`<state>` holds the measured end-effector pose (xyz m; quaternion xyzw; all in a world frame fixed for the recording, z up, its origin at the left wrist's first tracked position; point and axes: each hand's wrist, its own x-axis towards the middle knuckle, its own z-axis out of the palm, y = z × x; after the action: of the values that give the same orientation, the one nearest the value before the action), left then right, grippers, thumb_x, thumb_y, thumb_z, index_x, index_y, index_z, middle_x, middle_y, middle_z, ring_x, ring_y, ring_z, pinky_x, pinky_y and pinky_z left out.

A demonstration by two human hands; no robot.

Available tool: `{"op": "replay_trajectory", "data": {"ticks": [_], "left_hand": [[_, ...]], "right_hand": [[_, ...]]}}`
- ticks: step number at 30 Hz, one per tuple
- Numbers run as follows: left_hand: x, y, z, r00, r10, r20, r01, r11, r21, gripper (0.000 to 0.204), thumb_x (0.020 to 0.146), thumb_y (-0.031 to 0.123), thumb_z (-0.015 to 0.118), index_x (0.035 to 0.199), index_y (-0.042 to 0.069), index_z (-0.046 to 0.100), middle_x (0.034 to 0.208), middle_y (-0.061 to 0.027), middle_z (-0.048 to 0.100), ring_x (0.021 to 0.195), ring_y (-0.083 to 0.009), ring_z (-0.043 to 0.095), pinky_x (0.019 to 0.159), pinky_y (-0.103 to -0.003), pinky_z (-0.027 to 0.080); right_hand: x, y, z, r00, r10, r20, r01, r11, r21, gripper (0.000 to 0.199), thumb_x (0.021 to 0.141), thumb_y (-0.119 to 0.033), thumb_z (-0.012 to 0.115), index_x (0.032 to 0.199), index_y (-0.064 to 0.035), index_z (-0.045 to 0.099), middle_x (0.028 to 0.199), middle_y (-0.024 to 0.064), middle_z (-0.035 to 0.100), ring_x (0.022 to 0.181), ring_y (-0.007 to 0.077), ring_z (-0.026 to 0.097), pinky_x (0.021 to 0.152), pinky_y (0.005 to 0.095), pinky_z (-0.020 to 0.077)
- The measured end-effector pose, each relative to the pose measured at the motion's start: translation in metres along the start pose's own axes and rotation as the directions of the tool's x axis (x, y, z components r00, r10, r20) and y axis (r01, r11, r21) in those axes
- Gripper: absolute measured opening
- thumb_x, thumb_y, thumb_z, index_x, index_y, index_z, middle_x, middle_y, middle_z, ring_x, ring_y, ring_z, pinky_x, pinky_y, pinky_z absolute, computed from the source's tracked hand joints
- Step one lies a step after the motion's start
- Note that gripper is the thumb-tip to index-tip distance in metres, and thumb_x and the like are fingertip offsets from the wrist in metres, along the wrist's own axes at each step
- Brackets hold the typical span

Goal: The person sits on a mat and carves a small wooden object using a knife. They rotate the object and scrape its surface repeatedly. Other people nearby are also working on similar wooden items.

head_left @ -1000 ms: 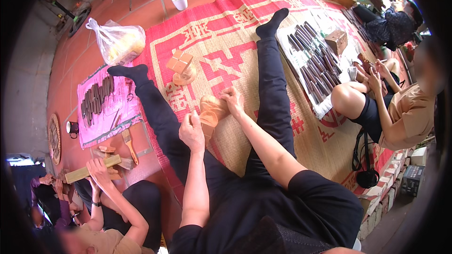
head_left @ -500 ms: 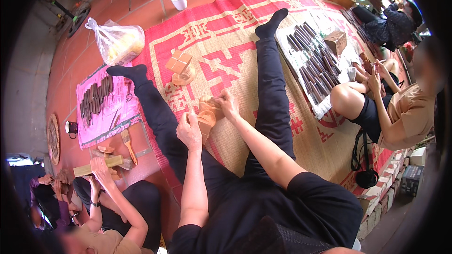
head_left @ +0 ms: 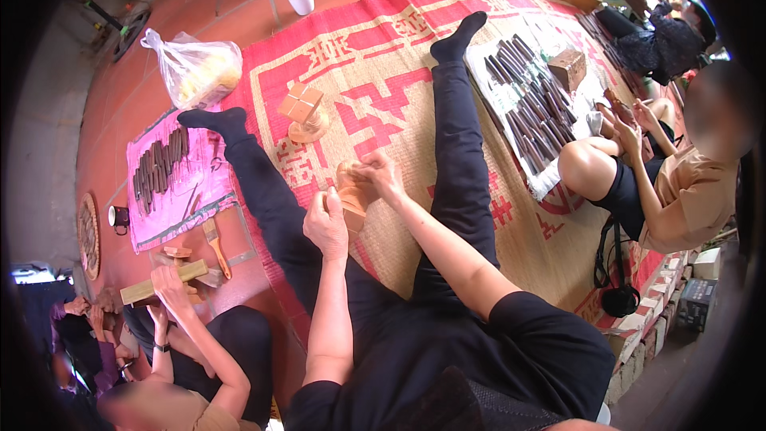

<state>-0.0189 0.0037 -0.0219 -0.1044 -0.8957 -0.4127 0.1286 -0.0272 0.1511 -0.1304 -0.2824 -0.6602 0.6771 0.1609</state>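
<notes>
Between my thighs I hold a light orange-brown wooden carving (head_left: 351,194), rounded at its far end with a squared block at its near end. My left hand (head_left: 325,223) is closed round the left side near the block. My right hand (head_left: 381,175) has its fingers pinched against the rounded far end; whether a small piece lies under them is hidden. A second wooden carving (head_left: 303,110), with a square block and a rounded part, stands on the woven mat (head_left: 391,231) beyond my hands, between my outstretched legs.
Many dark-handled carving tools (head_left: 531,104) lie on a white cloth at right, beside a wooden block (head_left: 567,69). More tools (head_left: 162,161) rest on a pink cloth at left, near a brush (head_left: 217,247). People work on both sides; a plastic bag (head_left: 198,72) sits far left.
My right hand has shifted slightly left and down along the carving, and the carving is tilted a little differently. The person at right has moved their hands and the piece they hold.
</notes>
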Motion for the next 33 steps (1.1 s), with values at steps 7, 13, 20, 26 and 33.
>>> {"op": "replay_trajectory", "data": {"ticks": [7, 13, 20, 26, 33], "left_hand": [[-0.005, 0.008, 0.002, 0.994, 0.111, 0.01, -0.111, 0.994, -0.02, 0.03, 0.093, 0.028, 0.06, 0.074, 0.005, 0.055, 0.064, -0.015, 0.055, 0.058, -0.0349, 0.056, 0.055, -0.043, 0.042], [-0.006, 0.008, 0.004, 0.995, 0.096, 0.015, -0.096, 0.995, -0.015, 0.029, 0.093, 0.027, 0.06, 0.074, 0.005, 0.056, 0.063, -0.0141, 0.055, 0.056, -0.0339, 0.056, 0.054, -0.042, 0.043], [-0.005, 0.01, -0.001, 0.995, 0.095, 0.039, -0.095, 0.995, -0.02, 0.029, 0.093, 0.027, 0.059, 0.075, 0.005, 0.056, 0.065, -0.014, 0.056, 0.059, -0.0331, 0.057, 0.056, -0.041, 0.043], [-0.005, 0.01, 0.002, 0.995, 0.088, 0.042, -0.086, 0.995, -0.046, 0.031, 0.093, 0.028, 0.059, 0.074, 0.005, 0.055, 0.065, -0.0145, 0.055, 0.059, -0.0342, 0.057, 0.055, -0.042, 0.043], [-0.005, 0.006, 0.002, 0.991, 0.125, 0.039, -0.125, 0.992, -0.007, 0.032, 0.094, 0.03, 0.058, 0.073, 0.006, 0.055, 0.066, -0.013, 0.055, 0.06, -0.0332, 0.057, 0.055, -0.041, 0.043]], "right_hand": [[0.019, 0.006, -0.012, 0.972, 0.082, -0.222, -0.113, 0.985, -0.13, 0.023, 0.074, -0.02, 0.079, 0.08, -0.0043, 0.063, 0.075, 0.0085, 0.067, 0.07, 0.0175, 0.061, 0.066, 0.0339, 0.0486], [0.007, 0.023, -0.004, 0.998, -0.027, 0.049, 0.021, 0.992, 0.127, 0.021, 0.077, -0.018, 0.077, 0.083, -0.0036, 0.063, 0.077, 0.0077, 0.066, 0.073, 0.0176, 0.062, 0.068, 0.0317, 0.0483], [0.019, 0.004, -0.006, 0.972, 0.151, -0.18, -0.173, 0.978, -0.118, 0.028, 0.075, -0.026, 0.077, 0.086, -0.0044, 0.063, 0.074, 0.0114, 0.066, 0.074, 0.0221, 0.063, 0.069, 0.0364, 0.0478], [0.005, -0.008, 0.0, 0.999, 0.049, 0.022, -0.045, 0.989, -0.139, 0.019, 0.078, -0.018, 0.072, 0.086, -0.0026, 0.065, 0.076, 0.0074, 0.065, 0.075, 0.0144, 0.061, 0.071, 0.0303, 0.0491], [0.016, -0.022, 0.0, 0.978, 0.147, -0.149, -0.179, 0.958, -0.225, 0.019, 0.078, -0.019, 0.073, 0.087, -0.0042, 0.065, 0.083, 0.0084, 0.069, 0.079, 0.0152, 0.062, 0.072, 0.0315, 0.0488]]}}
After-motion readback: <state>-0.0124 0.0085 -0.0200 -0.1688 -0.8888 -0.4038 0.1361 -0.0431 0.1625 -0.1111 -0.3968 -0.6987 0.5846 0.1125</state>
